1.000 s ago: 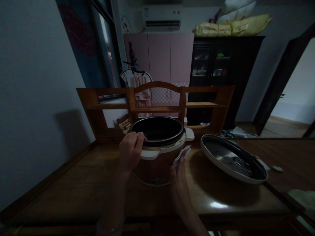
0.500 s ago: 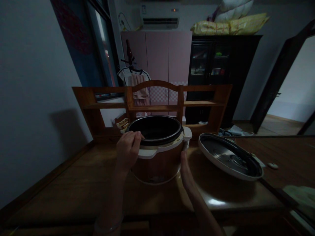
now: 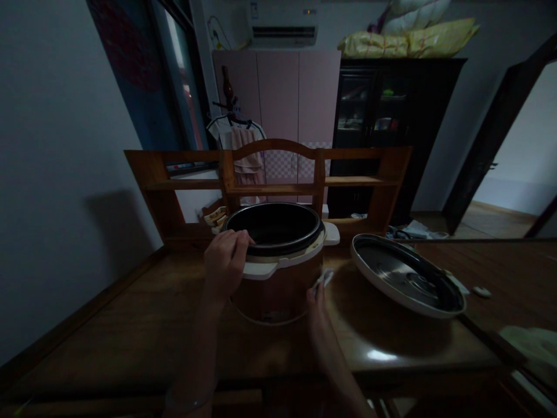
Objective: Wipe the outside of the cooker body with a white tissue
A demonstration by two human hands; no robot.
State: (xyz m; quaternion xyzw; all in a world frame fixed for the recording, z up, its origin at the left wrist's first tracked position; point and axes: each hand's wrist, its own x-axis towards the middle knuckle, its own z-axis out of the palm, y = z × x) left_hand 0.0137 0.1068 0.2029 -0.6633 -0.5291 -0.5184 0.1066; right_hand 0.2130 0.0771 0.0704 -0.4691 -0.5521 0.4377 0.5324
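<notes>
Loosely crumpled wipe [image 3: 327, 275] in right fingers [image 3: 321, 297] — beside round brown cooker [image 3: 281, 293].

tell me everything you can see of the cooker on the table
The cooker stands upright and open on the wooden table. Its rounded body looks reddish brown, with a pale, plastic-looking collar and side handle. A dark inner pot with a shiny rim sits inside; its bottom is hidden. The left hand curls over the near left rim; the right hand holds a white wipe by its right side.
</notes>
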